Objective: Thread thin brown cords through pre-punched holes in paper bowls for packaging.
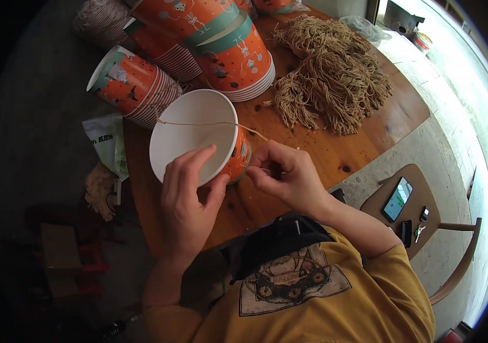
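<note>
A white-lined paper bucket [189, 128] with an orange printed outside lies tilted on the wooden table, its mouth toward me. My left hand [189, 183] grips its near rim, fingers over the inside and thumb by the outer wall. Across the mouth runs a thin tan cord [198, 123], which passes over the right rim toward my right hand [284, 171]. That hand is closed in a pinch beside the bucket's printed side, with a thin end of cord showing at the fingertips. Where the cord meets the bucket wall is partly hidden by my fingers.
Nested stacks of orange paper buckets [235, 63] stand at the far left of the wooden table [392, 114]. A heap of tan cords [335, 74] lies farther right. On a brown chair [381, 200] rest a phone [398, 199] and keys [420, 231]. A green-white packet [108, 143] hangs at the left edge.
</note>
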`<state>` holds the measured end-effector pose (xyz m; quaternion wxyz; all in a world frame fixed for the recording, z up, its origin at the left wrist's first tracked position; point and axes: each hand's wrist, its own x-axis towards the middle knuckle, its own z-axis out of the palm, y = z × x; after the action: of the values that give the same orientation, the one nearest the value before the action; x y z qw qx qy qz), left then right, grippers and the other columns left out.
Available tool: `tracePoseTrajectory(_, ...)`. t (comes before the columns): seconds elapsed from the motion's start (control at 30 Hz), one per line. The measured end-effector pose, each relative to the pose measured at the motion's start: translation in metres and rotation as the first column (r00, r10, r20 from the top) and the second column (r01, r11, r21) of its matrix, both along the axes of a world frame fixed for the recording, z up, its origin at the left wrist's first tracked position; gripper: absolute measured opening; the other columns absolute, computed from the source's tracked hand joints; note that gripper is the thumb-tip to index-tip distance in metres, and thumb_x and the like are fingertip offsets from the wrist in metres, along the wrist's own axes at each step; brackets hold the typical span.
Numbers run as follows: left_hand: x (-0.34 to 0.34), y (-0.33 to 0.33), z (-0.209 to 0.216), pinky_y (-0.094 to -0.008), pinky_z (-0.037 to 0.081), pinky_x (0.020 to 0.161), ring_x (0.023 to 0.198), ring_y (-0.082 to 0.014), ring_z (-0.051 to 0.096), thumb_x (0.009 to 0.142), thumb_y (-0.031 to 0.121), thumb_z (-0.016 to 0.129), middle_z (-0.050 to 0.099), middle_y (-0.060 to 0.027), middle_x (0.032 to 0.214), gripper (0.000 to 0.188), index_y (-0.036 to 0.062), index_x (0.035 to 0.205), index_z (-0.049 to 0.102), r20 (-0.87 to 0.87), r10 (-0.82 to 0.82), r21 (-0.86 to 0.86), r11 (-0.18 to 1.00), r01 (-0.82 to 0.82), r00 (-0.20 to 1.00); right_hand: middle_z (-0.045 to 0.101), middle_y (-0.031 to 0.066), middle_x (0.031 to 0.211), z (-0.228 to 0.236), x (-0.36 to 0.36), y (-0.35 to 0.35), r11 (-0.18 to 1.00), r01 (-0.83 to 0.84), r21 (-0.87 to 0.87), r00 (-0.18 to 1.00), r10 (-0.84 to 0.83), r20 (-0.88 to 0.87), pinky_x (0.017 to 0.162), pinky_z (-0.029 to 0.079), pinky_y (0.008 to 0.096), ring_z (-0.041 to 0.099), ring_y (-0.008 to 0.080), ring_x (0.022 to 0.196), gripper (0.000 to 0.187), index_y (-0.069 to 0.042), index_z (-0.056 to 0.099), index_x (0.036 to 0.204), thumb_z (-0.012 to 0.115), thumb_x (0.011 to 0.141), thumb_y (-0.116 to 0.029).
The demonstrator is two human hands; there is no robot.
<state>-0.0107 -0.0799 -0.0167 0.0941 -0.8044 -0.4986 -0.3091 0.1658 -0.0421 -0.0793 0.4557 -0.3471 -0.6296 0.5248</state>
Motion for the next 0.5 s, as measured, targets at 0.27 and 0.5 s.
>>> tracePoseTrajectory(0.27, -0.003, 0.005, -0.006, -0.0346, 0.051, 0.071, 0.081, -0.0247, 0.063, 0.082, 0.004, 0.065, 0.064, -0.0096, 0.089, 0.027, 0.0055, 0.109, 0.062, 0.205, 0.059, -0.346, 0.938, 0.016, 0.977, 0.058, 0.0052, 0.071, -0.015, -0.023, 0.003, 0.993, 0.097, 0.067, 0.99, -0.089, -0.111, 0.059, 0.049, 0.0261, 0.057, 0.0116, 0.062, 0.012, -0.002, 0.055, 0.083, 0.065, 0.08, -0.007)
tracePoseTrajectory(0.5, -0.003, 0.007, -0.006, -0.0353, 0.05, 0.071, 0.08, -0.0252, 0.063, 0.082, 0.003, 0.064, 0.064, -0.0102, 0.088, 0.028, 0.0057, 0.11, 0.062, 0.206, 0.044, -0.347, 0.938, 0.03, 0.978, 0.059, -0.0002, 0.076, -0.017, -0.026, 0.006, 0.999, 0.025, 0.024, 0.991, -0.021, -0.135, 0.062, 0.046, 0.0193, 0.055, 0.0023, 0.071, 0.009, 0.0, 0.056, 0.086, 0.063, 0.086, -0.004)
